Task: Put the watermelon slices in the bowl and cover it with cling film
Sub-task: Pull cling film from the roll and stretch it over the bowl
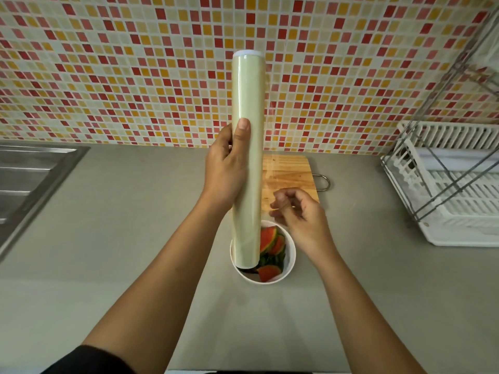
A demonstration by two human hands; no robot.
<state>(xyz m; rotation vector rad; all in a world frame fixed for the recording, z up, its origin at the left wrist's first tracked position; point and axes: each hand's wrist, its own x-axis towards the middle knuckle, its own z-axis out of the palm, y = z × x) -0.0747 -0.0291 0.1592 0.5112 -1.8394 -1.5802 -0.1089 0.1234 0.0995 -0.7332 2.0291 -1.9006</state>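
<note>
The left hand [226, 168] grips a long pale-green roll of cling film [247, 103], upright over the round white bowl [291, 256] on the grey bench [135, 238]. Red watermelon slices [270, 241] lie in the bowl. The right hand [302, 220] is blurred, with its fingers curled just beside the roll; I cannot tell if it pinches the film.

The person's left hand [224, 168] showed its back and a thumb with a short, plain nail [244, 124]. Its forearm was uncovered down to a black sleeve [91, 360] at about 7 o'clock in the view. There the dark, matte cloth ended in a soft, rounded edge and bore no visible pattern. The right hand [299, 214] was blurred at the fingers, so its nails could not be made out. Its forearm ran uncovered to the frame edge at about 5 o'clock.
</note>
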